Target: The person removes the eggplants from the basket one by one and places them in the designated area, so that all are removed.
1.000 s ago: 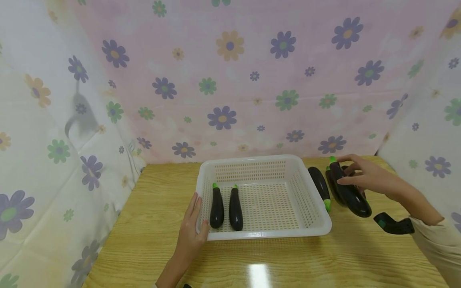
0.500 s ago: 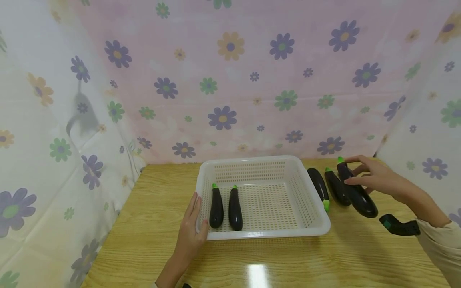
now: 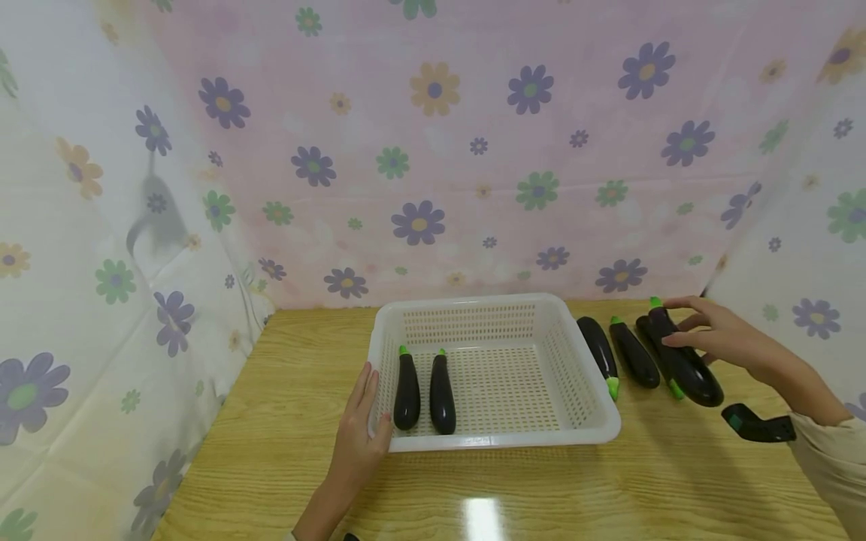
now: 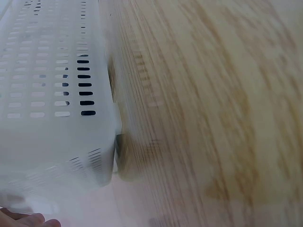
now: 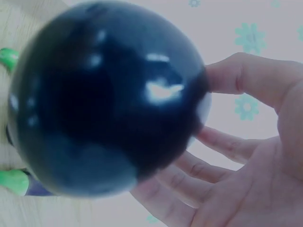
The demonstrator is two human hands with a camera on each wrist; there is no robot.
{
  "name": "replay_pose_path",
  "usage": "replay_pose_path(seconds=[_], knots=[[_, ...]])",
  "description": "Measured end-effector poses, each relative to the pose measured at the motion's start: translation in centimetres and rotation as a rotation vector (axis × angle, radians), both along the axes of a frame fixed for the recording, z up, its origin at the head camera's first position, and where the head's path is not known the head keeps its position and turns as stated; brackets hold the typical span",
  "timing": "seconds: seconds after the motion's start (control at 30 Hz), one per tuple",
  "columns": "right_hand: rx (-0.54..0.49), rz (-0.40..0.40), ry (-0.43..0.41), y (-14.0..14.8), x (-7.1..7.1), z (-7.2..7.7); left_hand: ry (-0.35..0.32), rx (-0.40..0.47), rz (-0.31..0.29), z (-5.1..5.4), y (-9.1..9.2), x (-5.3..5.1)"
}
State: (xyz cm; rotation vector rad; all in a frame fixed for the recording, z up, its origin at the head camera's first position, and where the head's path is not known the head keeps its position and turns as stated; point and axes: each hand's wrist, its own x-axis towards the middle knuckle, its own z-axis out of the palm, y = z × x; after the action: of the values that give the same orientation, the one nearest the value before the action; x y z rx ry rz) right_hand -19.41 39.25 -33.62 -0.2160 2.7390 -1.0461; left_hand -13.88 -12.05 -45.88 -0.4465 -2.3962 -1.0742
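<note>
In the head view, my right hand (image 3: pixel 727 338) grips a dark eggplant (image 3: pixel 690 372) near its green stem end. The eggplant slants over another eggplant (image 3: pixel 647 330), whose green end shows below it. Its glossy round end (image 5: pixel 109 99) fills much of the right wrist view, with thumb and fingers around its far side. My left hand (image 3: pixel 360 432) holds the near left corner of a white plastic basket (image 3: pixel 487 440), thumb over the rim and fingers along the outer wall. Two eggplants, one leftmost (image 3: pixel 407 394) and one beside it (image 3: pixel 443 398), lie inside the basket.
Right of the basket lie an eggplant (image 3: pixel 597 347) against its wall and another (image 3: pixel 634 357) beside that. All rest on a wood-grain table (image 3: pixel 291 376). Flowered cloth (image 3: pixel 460 173) stands behind and at both sides. A black wrist device (image 3: pixel 758 424) sits by the right sleeve.
My right hand has moved slightly rightward with its eggplant, uncovering more of the eggplants lying beneath and to the left. The left hand and basket have stayed put.
</note>
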Motion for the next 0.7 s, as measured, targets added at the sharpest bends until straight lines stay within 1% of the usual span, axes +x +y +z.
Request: replay_pose_path(seconds=[0.2, 0.37, 0.57, 0.7], knots=[[0.008, -0.017, -0.001, 1.1, -0.4, -0.8, 0.002, 0.003, -0.005, 0.0, 0.0, 0.0], [-0.008, -0.033, -0.006, 2.1, -0.7, -1.6, 0.004, 0.008, -0.012, 0.2, -0.1, -0.1], [-0.023, -0.065, 0.015, 3.2, -1.0, -2.6, 0.006, 0.013, -0.016, 0.2, -0.1, -0.1], [-0.048, -0.081, 0.019, 4.2, -1.4, -3.4, -0.004, 0.026, -0.027, 0.2, 0.0, -0.1]])
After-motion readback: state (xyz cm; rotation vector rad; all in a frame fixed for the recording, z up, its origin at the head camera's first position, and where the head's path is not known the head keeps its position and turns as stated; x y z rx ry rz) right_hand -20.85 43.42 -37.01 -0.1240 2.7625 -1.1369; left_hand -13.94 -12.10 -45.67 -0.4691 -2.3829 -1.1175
